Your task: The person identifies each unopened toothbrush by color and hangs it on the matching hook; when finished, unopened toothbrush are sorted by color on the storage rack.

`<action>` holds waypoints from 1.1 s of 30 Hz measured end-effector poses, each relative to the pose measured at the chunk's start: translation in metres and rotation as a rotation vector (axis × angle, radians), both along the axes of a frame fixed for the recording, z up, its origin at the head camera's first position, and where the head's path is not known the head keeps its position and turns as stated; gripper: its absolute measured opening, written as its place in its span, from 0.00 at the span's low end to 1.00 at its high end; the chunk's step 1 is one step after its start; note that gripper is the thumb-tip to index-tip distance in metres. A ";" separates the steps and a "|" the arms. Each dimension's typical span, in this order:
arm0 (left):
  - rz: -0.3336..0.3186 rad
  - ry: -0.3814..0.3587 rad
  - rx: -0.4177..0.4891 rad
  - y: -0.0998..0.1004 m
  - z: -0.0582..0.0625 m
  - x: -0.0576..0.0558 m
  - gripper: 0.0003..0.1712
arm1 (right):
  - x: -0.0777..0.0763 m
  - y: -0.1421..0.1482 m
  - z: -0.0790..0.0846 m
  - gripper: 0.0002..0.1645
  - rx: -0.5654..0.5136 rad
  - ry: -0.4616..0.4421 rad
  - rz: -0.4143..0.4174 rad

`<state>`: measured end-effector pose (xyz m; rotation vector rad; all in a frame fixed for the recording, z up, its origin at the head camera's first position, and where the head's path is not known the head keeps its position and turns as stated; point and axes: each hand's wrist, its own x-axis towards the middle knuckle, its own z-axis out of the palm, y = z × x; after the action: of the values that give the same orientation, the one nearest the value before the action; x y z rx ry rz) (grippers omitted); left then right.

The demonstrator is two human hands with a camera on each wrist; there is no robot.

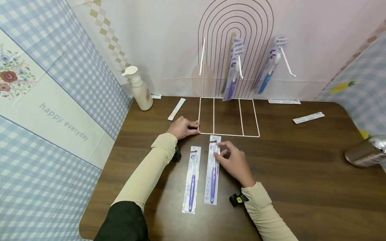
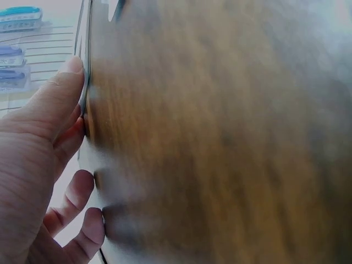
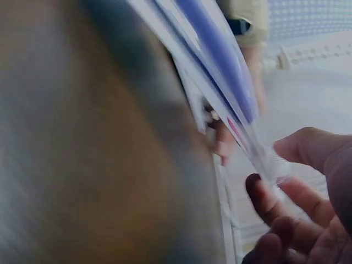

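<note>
My right hand (image 1: pixel 236 164) pinches the upper part of a packaged purple toothbrush (image 1: pixel 213 185) between thumb and fingers. In the right wrist view the clear pack (image 3: pixel 217 71) slants up from the fingertips, its purple handle showing. Left of it on the table lies a second packaged purple toothbrush (image 1: pixel 191 190). At the front left corner of a white wire display rack (image 1: pixel 229 135), my left hand (image 1: pixel 182 128) holds the base wire with thumb and fingers. Packaged purple toothbrushes (image 1: pixel 231 87) hang on the rack's middle hook, and blue ones (image 1: pixel 266 82) on the right hook.
A cream pump bottle (image 1: pixel 141 92) stands at the back left. Flat white strips lie about, one (image 1: pixel 176 109) left of the rack and another (image 1: pixel 308 117) at the right. A metal canister (image 1: pixel 366 152) is at the right edge. Patterned cloth (image 1: pixel 169 43) hangs behind the table.
</note>
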<state>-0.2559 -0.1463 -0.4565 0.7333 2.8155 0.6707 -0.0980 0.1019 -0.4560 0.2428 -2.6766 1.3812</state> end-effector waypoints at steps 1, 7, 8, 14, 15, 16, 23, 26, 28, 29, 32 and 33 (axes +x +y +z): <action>0.000 -0.001 0.002 0.000 0.000 0.000 0.25 | -0.001 0.004 0.005 0.22 -0.007 0.031 -0.014; -0.005 -0.002 0.021 0.000 0.000 -0.001 0.25 | -0.014 0.027 0.055 0.24 -0.054 0.281 -0.081; -0.004 -0.001 0.029 0.000 0.000 -0.001 0.25 | -0.016 0.030 0.064 0.24 -0.063 0.323 -0.093; -0.002 -0.004 0.097 -0.001 -0.003 -0.002 0.24 | -0.027 0.042 0.121 0.24 -0.098 0.520 -0.179; -0.001 -0.006 0.103 0.000 -0.004 -0.002 0.24 | -0.028 0.042 0.129 0.24 -0.101 0.540 -0.193; 0.002 -0.009 0.110 0.000 -0.005 -0.002 0.24 | -0.029 0.042 0.136 0.24 -0.104 0.556 -0.208; 0.012 -0.013 0.166 -0.001 -0.012 -0.001 0.23 | -0.045 0.040 0.155 0.24 -0.114 0.591 -0.263; 0.015 -0.016 0.177 -0.001 -0.013 -0.001 0.23 | -0.050 0.040 0.153 0.25 -0.128 0.581 -0.262; 0.017 -0.021 0.179 -0.001 -0.013 -0.001 0.23 | -0.054 0.040 0.151 0.25 -0.137 0.580 -0.257; 0.019 -0.023 0.179 -0.001 -0.013 -0.001 0.23 | -0.055 0.040 0.150 0.25 -0.139 0.580 -0.254; 0.026 -0.025 0.184 0.000 -0.012 -0.002 0.22 | -0.060 0.039 0.148 0.25 -0.140 0.579 -0.242; 0.027 -0.025 0.188 0.000 -0.011 -0.002 0.22 | -0.062 0.038 0.147 0.24 -0.138 0.579 -0.240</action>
<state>-0.2581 -0.1466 -0.4677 0.7110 2.7709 0.9525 -0.1603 0.1402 -0.3090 0.2509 -2.0563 1.1896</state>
